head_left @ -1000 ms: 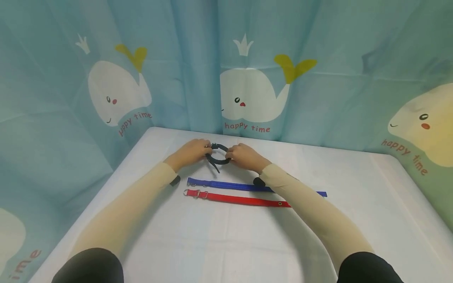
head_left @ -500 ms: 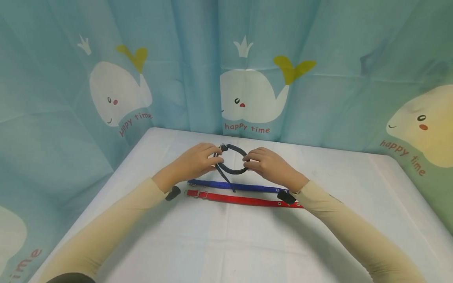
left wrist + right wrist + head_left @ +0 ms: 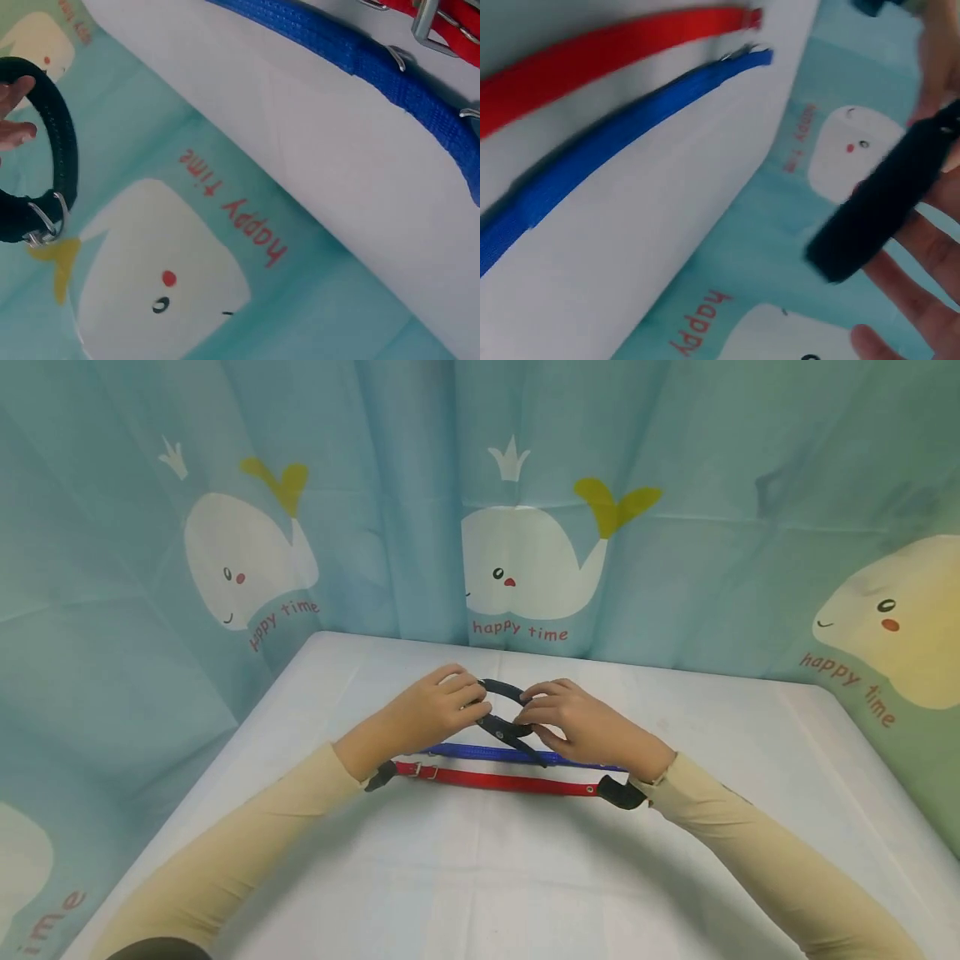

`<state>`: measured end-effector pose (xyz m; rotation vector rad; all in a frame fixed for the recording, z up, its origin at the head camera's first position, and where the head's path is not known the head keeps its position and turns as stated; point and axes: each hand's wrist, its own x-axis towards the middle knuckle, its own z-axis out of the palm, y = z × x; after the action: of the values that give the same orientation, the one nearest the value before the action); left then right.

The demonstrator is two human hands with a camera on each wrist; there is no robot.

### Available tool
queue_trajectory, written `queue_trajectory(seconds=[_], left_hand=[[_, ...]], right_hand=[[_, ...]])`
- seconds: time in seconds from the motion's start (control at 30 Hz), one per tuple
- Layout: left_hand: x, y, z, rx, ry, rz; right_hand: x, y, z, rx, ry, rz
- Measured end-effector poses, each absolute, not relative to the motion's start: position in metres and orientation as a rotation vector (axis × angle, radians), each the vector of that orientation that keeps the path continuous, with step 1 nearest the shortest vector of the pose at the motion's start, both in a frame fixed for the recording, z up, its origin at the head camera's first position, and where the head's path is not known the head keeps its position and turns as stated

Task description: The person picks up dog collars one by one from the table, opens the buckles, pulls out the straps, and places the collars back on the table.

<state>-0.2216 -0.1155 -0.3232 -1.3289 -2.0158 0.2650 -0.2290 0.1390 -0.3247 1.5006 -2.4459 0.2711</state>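
A dark buckle collar [image 3: 504,687] is curved into a loop above the table, its loose end hanging down to the right. My left hand [image 3: 446,703] grips the left side of this loop, with fingers bent over it. On the opposite side my right hand [image 3: 585,722] pinches the collar near the strap. The metal buckle [image 3: 46,221] shows in the left wrist view. Beneath the hands a blue collar [image 3: 487,752] lies flat across the table, and a red collar [image 3: 495,781] lies parallel in front of it.
A white-covered table [image 3: 465,877] bears the collars. Behind it and along both sides hangs a light blue curtain [image 3: 405,527] printed with whales. Dark wrist cameras [image 3: 621,792] sit under the wrists, covering parts of the red and blue collars.
Both hands have come nearer and to the right with the dark collar. The loop first widened as the right hand moved outward; its loose end has since swung to the right.
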Motion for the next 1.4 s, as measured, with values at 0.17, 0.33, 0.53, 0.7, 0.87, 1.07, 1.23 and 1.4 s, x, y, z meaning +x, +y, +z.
queue_trajectory(seconds=[0.17, 0.33, 0.53, 0.7, 0.87, 1.07, 1.23, 1.4], left_hand=[[-0.217, -0.111, -0.323, -1.343, -2.002, 0.274], [-0.217, -0.112, -0.32, -1.354, -1.993, 0.173], [-0.217, -0.113, -0.32, -1.355, -1.974, 0.167], [-0.213, -0.103, -0.322, -1.304, -2.006, 0.199], [-0.206, -0.095, -0.32, -1.246, -2.112, 0.143], [-0.201, -0.097, -0.318, -1.168, -2.235, -0.063], [-0.194, -0.092, -0.318, -1.156, -2.202, -0.072], [-0.191, -0.086, -0.32, -1.106, -2.199, -0.096]], right_hand=[[-0.224, 0.133, -0.319, 1.535, -2.435, 0.347], [-0.225, 0.135, -0.32, 1.53, -2.36, 0.374], [-0.225, 0.14, -0.318, 1.535, -2.402, 0.417], [-0.221, 0.136, -0.315, 1.54, -2.424, 0.443], [-0.221, 0.133, -0.319, 1.552, -2.29, 0.392], [-0.221, 0.142, -0.319, 1.478, -2.3, 0.453], [-0.219, 0.141, -0.32, 1.477, -2.301, 0.503], [-0.216, 0.136, -0.321, 1.443, -2.211, 0.49]])
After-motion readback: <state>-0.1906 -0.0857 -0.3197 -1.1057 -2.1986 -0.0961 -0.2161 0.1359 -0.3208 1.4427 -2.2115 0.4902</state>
